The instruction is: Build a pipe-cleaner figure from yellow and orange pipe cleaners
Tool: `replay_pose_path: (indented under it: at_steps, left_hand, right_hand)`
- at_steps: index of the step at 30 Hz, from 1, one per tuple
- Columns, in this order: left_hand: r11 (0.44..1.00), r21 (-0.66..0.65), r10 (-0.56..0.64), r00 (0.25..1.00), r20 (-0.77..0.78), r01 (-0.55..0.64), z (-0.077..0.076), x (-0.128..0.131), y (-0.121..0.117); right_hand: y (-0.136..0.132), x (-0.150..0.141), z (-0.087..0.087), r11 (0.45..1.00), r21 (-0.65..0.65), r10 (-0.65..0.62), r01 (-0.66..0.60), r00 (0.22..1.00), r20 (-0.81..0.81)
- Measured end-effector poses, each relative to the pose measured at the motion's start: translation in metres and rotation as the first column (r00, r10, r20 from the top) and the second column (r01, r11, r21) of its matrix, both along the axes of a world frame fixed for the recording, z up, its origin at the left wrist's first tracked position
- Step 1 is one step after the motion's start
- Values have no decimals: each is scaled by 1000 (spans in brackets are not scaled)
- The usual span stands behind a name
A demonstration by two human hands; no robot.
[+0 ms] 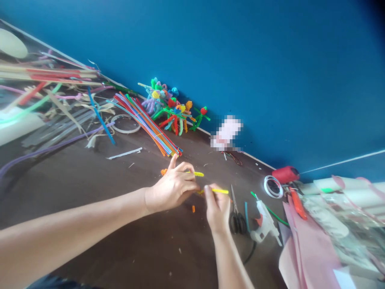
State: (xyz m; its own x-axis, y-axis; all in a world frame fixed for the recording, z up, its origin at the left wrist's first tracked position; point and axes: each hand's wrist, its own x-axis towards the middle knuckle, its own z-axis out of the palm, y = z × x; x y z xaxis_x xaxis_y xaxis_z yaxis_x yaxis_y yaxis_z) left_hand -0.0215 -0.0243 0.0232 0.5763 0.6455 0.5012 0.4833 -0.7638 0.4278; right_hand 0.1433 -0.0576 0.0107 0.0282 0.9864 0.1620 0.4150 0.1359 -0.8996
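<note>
Over the brown tabletop, my left hand (173,186) has its fingers curled around a yellow pipe cleaner (198,174), whose tip sticks out to the right. An orange fuzzy bit (164,171) shows at the far side of that hand; whether it joins the yellow piece is hidden. My right hand (218,208) pinches a yellow length (221,191) between thumb and fingers, close beside the left fingertips. I cannot tell if both yellow ends belong to one pipe cleaner. Just beyond the left hand lies a bundle of colored pipe cleaners (150,124).
Black-handled scissors (237,221) and a white glue gun (266,224) lie right of my right hand. Small pipe-cleaner figures (177,112) stand by the blue wall. Tape rolls, a red spool (285,174) and pink sheets (309,241) are rightward; mixed craft strips (60,96) cover the left.
</note>
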Motion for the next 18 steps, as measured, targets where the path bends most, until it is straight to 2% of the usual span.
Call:
replay_pose_path:
  at_steps: [2,5,7,9,11,13,16,18]
  left_hand:
    - [999,-47,-25,999,36,27,0,0,0]
    - [992,-128,1,994,110,14,-3,1,0]
    - [984,-176,31,989,142,-6,-6,1,1]
    - [978,-205,66,985,157,-33,-8,2,2]
    - [975,-207,112,980,165,-76,-8,2,3]
    - [974,-193,155,974,165,-122,-8,2,3]
    - [972,-170,187,972,142,-162,-8,1,4]
    - [970,-152,209,969,132,-188,-9,1,4]
  right_hand:
    - [3,1,-6,992,-128,-15,-15,973,-228]
    - [6,-1,-11,957,-269,-47,-108,858,-512]
    - [7,-4,-10,935,-324,-85,-141,801,-593]
    - [7,-6,-9,916,-365,-103,-166,782,-614]
    - [6,-8,-9,910,-375,-91,-178,796,-599]
    - [5,-9,-10,927,-344,-55,-152,850,-525]
    - [2,-10,-8,971,-223,23,-84,965,-263]
    - [0,-11,-4,990,-119,72,-79,995,-65]
